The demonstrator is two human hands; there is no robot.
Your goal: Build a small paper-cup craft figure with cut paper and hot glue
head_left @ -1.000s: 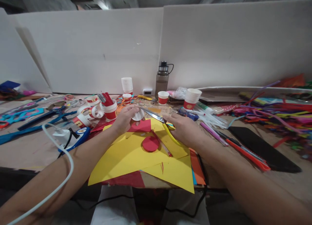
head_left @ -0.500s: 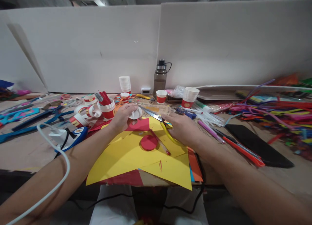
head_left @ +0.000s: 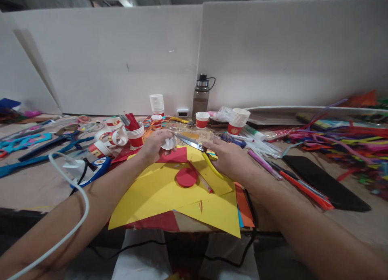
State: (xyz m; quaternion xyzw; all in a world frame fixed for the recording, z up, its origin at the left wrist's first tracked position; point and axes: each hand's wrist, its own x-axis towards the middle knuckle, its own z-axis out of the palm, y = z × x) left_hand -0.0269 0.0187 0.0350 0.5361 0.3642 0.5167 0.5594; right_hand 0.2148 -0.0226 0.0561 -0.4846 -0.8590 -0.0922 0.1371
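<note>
My left hand (head_left: 157, 143) is closed on a small white paper cup piece (head_left: 169, 144), its round side turned toward me. In my right hand (head_left: 226, 155) is a pair of scissors (head_left: 209, 158) with yellow handles. Their blades reach left to the cup piece; whether they touch it I cannot tell. Below lie yellow paper sheets (head_left: 145, 203), bearing a red paper circle (head_left: 186, 177), a red-tipped pen (head_left: 201, 178) and a red paper rectangle (head_left: 177, 155).
A paper cup of red pens (head_left: 135, 136) stands left. Behind are a bottle (head_left: 200, 100), a single cup (head_left: 202, 120) and stacked cups (head_left: 238, 120). A white cable (head_left: 86, 203) crosses my left forearm. Right lie a red cutter (head_left: 307, 189) and a black flat case (head_left: 325, 183).
The whole view has shifted slightly, with things a little further right. Both hands keep almost the same pose around the cup piece and scissors.
</note>
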